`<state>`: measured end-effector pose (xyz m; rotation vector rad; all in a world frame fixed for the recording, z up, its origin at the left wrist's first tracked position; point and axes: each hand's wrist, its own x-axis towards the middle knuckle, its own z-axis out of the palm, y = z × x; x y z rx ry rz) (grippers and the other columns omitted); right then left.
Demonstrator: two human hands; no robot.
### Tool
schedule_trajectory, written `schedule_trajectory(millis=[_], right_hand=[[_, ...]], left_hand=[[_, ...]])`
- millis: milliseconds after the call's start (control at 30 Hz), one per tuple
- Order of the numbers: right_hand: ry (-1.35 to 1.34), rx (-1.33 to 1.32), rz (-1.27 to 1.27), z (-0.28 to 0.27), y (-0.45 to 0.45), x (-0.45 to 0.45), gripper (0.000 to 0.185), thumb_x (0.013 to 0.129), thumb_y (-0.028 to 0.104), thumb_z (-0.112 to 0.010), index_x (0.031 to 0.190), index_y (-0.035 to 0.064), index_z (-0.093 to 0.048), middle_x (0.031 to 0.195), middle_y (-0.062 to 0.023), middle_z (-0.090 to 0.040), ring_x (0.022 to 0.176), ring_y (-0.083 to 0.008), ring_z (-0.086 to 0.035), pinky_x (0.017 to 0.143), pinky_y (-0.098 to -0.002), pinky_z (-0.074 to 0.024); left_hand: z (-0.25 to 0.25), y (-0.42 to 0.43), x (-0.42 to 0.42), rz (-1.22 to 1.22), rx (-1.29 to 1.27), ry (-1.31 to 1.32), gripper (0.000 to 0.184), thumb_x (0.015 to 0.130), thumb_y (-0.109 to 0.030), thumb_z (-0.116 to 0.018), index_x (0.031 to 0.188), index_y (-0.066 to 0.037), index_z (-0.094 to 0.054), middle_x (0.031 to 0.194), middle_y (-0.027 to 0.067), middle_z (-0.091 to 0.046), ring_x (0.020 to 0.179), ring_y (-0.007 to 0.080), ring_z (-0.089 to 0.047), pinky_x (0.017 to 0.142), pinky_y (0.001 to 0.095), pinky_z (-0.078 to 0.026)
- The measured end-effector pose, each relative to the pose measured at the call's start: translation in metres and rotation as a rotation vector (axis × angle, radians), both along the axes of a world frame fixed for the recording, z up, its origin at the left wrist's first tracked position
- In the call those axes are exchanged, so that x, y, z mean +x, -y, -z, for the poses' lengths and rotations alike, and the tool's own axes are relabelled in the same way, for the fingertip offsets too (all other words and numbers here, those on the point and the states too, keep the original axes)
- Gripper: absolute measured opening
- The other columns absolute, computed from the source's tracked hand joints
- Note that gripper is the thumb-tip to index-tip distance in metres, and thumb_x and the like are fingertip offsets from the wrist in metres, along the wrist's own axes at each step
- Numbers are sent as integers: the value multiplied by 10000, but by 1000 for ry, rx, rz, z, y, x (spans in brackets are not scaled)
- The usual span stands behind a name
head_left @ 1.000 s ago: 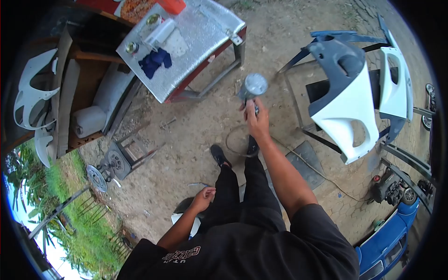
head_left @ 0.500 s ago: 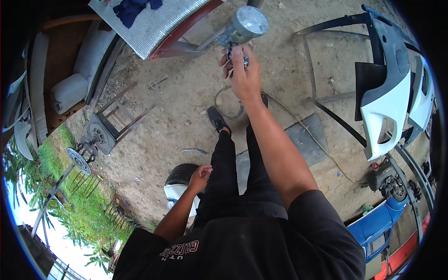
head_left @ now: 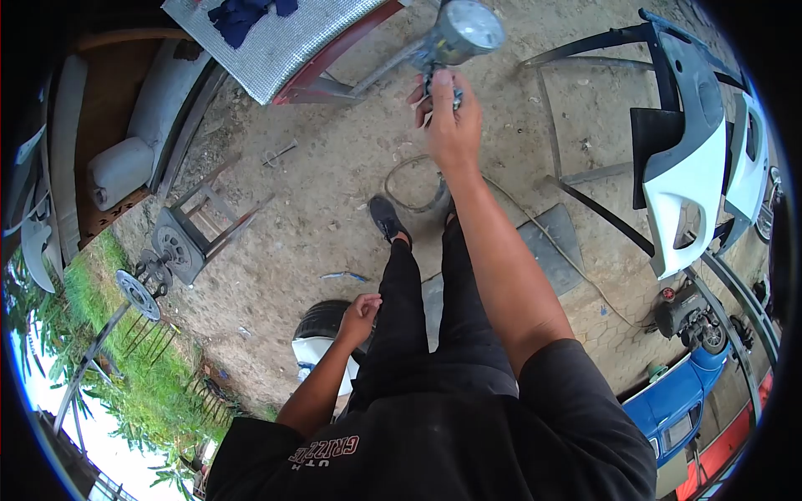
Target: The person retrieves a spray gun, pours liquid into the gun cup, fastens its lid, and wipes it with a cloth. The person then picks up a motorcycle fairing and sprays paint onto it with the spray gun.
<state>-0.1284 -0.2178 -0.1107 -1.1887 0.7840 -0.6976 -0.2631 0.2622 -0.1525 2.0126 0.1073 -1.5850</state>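
Note:
My right hand [head_left: 454, 113] is closed round the handle of a spray gun [head_left: 438, 68], held out in front of me at arm's length. On top of the gun sits a grey, paint-smeared cup [head_left: 469, 32] with a pale round lid. A hose [head_left: 547, 225] lies looped on the ground below; where it joins the gun is hidden. My left hand [head_left: 361, 319] hangs beside my left thigh, empty, its fingers loosely bent and slightly apart. Behind it are a black tyre [head_left: 320, 321] and a white piece [head_left: 312, 354].
White and grey bumpers [head_left: 690, 179] rest on a metal frame at the right. A table covered in silvery sheeting [head_left: 276, 46] bears dark blue cloth [head_left: 246, 18]. To the left is a metal stand [head_left: 180, 242]. A compressor [head_left: 681, 316] and blue vehicle [head_left: 668, 409] are at lower right.
My right hand has moved the spray gun slightly to the right and farther out. The bumpers have shifted a little in view; my left hand stays beside my thigh.

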Motion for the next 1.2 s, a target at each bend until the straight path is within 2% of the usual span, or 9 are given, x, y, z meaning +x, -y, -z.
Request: schedule_trajectory(millis=[167, 400, 500, 633, 733, 800, 1033, 1067, 1200], right_hand=[[12, 5, 91, -8, -3, -4, 429, 1247, 390, -591, 1136, -12, -693, 863, -84, -759, 644, -100, -636, 589, -293, -495], [-100, 19, -162, -22, -26, -28, 419, 1245, 374, -582, 1140, -13, -705, 905, -84, -774, 667, -101, -640, 616, -294, -506], [-128, 49, -170, -46, -54, -50, 402, 1243, 351, -580, 1154, -15, -722, 908, -72, -770, 690, -101, -642, 636, -299, -519], [-176, 62, -209, -66, -99, -96, 380, 1246, 340, -572, 1227, -7, -726, 970, -76, -775, 713, -101, -650, 615, -285, -498], [-176, 138, -270, -89, -121, -119, 398, 1256, 362, -551, 1269, -2, -710, 1022, -88, -788, 736, -113, -677, 598, -266, -477], [-128, 95, -321, -115, -127, -123, 419, 1252, 375, -557, 1268, -14, -715, 1014, -85, -782, 738, -123, -686, 601, -272, -485], [-7, -104, -607, -185, -135, -97, 484, 1257, 399, -535, 1280, -51, -713, 1037, -104, -774, 726, -117, -674, 616, -274, -496], [12, -128, -636, -192, -140, -89, 490, 1258, 405, -535, 1290, -53, -708, 1048, -106, -775, 723, -113, -672, 616, -268, -494], [35, -123, -694, -238, -171, -57, 488, 1259, 409, -541, 1311, -50, -695, 1078, -114, -778, 711, -102, -661, 611, -254, -477]], left_hand=[[0, 24, 3, -51, -54, -20, 346, 1220, -218, -655, 1495, -10, -685, 1407, 160, -819, 1337, 208, -760, 1167, 351, -561], [-37, 65, 11, -86, -170, 100, 337, 1224, -195, -644, 1510, -22, -692, 1433, 144, -804, 1346, 212, -752, 1170, 349, -550], [-71, 144, 43, -239, -492, 238, 328, 1233, -184, -624, 1510, -23, -696, 1427, 115, -800, 1310, 188, -748, 1173, 345, -546], [-105, 205, 60, -261, -629, 193, 301, 1239, -158, -599, 1491, -27, -696, 1391, 85, -790, 1243, 128, -714, 1130, 332, -555], [-114, 211, 42, -310, -706, 192, 201, 1223, -101, -607, 1395, -37, -690, 1196, 15, -742, 1140, 87, -677, 997, 317, -583], [-147, 206, 44, -360, -624, 76, 256, 1218, -94, -620, 1463, -44, -679, 1223, 8, -745, 1152, 89, -677, 1029, 331, -583], [-191, 190, 45, -458, -750, 212, 273, 1208, -160, -665, 1451, -37, -683, 1263, 33, -764, 1195, 98, -651, 1073, 359, -572], [-190, 186, 46, -486, -799, 268, 232, 1219, -173, -650, 1385, -13, -681, 1192, 19, -733, 1076, 91, -648, 955, 334, -577], [-202, 164, 63, -600, -895, 251, 228, 1215, -173, -671, 1376, -12, -688, 1216, 29, -755, 1119, 101, -684, 994, 337, -573]])
